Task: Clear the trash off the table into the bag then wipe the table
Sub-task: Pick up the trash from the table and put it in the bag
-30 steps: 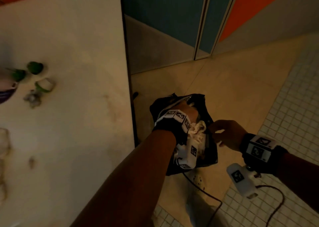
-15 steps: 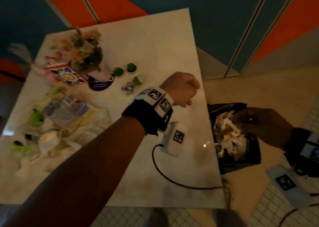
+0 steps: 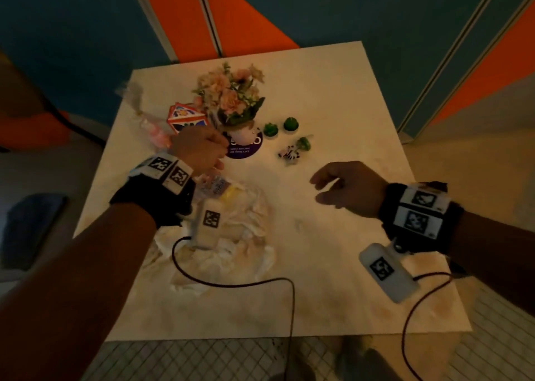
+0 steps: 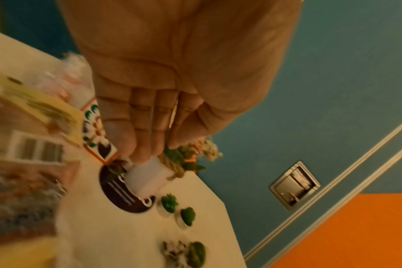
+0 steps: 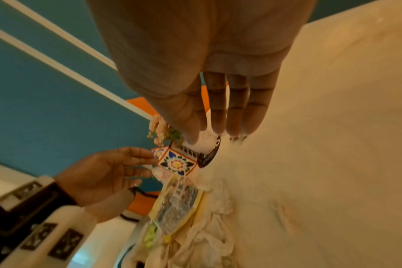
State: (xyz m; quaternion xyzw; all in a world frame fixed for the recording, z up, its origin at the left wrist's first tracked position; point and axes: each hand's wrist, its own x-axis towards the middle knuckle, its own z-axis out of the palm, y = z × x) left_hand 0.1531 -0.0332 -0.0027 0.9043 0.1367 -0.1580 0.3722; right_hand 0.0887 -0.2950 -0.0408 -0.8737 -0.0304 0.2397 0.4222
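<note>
I see my left hand hovering loosely curled and empty over the trash pile at centre frame; my right hand, relaxed, holds nothing.

You can see white writing on the round purple mat under the flower pot on the worktop, but the letters are too blurry to read. The bands on your wrists carry black and white square code tags, not words. The pictures on the plastic packet are too fuzzy to read too.
</note>
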